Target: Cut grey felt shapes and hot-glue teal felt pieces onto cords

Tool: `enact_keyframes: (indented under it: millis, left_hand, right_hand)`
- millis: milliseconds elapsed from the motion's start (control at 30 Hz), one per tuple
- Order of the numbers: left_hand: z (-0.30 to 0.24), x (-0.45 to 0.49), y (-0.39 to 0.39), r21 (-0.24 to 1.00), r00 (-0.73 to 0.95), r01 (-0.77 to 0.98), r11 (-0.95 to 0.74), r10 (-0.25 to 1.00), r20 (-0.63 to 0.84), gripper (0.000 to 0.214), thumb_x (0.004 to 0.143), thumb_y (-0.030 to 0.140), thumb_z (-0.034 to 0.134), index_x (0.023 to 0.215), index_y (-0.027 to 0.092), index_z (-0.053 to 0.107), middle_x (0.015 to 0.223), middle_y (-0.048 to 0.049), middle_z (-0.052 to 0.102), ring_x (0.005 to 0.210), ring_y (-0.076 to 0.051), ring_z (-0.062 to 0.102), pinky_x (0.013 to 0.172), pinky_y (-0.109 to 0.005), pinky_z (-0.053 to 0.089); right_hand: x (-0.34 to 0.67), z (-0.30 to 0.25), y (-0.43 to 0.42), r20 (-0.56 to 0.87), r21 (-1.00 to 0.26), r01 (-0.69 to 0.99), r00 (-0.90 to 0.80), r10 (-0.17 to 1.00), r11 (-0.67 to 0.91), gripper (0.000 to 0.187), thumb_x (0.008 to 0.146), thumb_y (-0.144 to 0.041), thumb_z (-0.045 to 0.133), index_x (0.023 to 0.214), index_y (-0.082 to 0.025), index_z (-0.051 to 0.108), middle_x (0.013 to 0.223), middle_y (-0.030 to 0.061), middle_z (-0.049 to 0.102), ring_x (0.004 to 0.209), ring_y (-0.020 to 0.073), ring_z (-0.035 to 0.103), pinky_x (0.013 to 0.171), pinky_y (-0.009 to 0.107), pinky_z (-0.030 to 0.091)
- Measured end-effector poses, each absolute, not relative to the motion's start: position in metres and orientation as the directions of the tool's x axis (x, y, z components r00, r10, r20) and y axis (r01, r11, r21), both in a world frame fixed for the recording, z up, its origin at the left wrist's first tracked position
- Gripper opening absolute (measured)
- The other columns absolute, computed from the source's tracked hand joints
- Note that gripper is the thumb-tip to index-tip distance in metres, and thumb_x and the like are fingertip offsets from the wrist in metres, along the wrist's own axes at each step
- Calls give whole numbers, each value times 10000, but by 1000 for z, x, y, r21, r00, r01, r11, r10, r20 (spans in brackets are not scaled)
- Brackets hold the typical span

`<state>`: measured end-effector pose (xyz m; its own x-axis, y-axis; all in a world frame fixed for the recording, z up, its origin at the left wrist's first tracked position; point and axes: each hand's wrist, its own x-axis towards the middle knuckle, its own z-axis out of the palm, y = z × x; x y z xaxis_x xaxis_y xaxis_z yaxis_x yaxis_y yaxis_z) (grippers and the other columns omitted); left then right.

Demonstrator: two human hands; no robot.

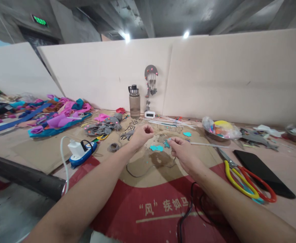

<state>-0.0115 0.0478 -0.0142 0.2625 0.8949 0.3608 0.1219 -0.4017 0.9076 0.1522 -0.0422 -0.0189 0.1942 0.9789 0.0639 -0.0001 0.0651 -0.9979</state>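
Note:
Both arms reach forward over a cardboard work surface (148, 168). My left hand (141, 134) is raised with thumb and fingers pinched together; a thin grey thread seems to run from it. My right hand (182, 150) pinches a small teal felt shape (166, 144) at its fingertips. More teal felt cut-outs (156, 147) lie just beyond the hands, one more teal felt piece (187, 134) further back. A thin grey cord (138, 173) loops on the cardboard below the hands.
Yellow and red scissors (241, 180) and a black phone (263, 172) lie to the right. A metal bowl of coloured bits (220, 130) stands behind them. At the left are a power strip (83, 152), grey felt pieces (102, 128) and felt heaps (59, 116). A water bottle (134, 101) stands by the wall.

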Motion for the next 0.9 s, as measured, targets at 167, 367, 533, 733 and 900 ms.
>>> enact_keyframes:
  millis: [167, 367, 533, 733, 900]
  left_hand:
    - [-12, -11, 44, 931, 287, 80, -356, 903, 321, 150, 633, 205, 699, 666, 144, 566, 596, 42, 542, 520, -61, 455, 527, -205, 372]
    - [-5, -9, 32, 963, 397, 70, -262, 893, 214, 268, 713, 379, 683, 641, 151, 562, 520, 39, 515, 472, -69, 450, 503, -215, 373]
    - [-10, -9, 34, 942, 327, 132, -307, 911, 251, 355, 804, 384, 537, 537, 187, 410, 466, 58, 380, 434, -70, 338, 479, -230, 279]
    - [-10, -8, 35, 873, 341, 188, -451, 863, 372, 188, 647, 182, 669, 834, 168, 649, 891, -16, 642, 872, -147, 556, 747, -245, 416]
    - [-5, -4, 25, 938, 513, 104, -331, 826, 235, 282, 803, 394, 601, 833, 128, 688, 779, -50, 664, 686, -121, 557, 648, -245, 436]
  right_hand:
    - [152, -17, -43, 52, -998, -23, 186, 981, 57, 405, 574, -519, 742, 634, -194, 507, 568, -73, 386, 482, 58, 271, 456, 242, 203]
    - [155, -16, -43, 94, -995, 3, 199, 976, 95, 407, 608, -531, 716, 644, -201, 482, 589, -67, 376, 509, 66, 255, 464, 237, 214]
    - [158, -17, -41, 82, -996, -8, 201, 976, 85, 390, 621, -511, 711, 660, -205, 473, 586, -77, 347, 503, 66, 238, 465, 242, 193]
    - [159, -18, -41, 98, -995, 29, 200, 975, 94, 375, 650, -503, 697, 661, -202, 474, 599, -68, 374, 523, 73, 266, 478, 239, 221]
    - [163, -20, -40, 148, -982, 146, 195, 970, 120, 328, 717, -498, 646, 680, -208, 496, 588, -63, 367, 523, 89, 282, 496, 256, 237]
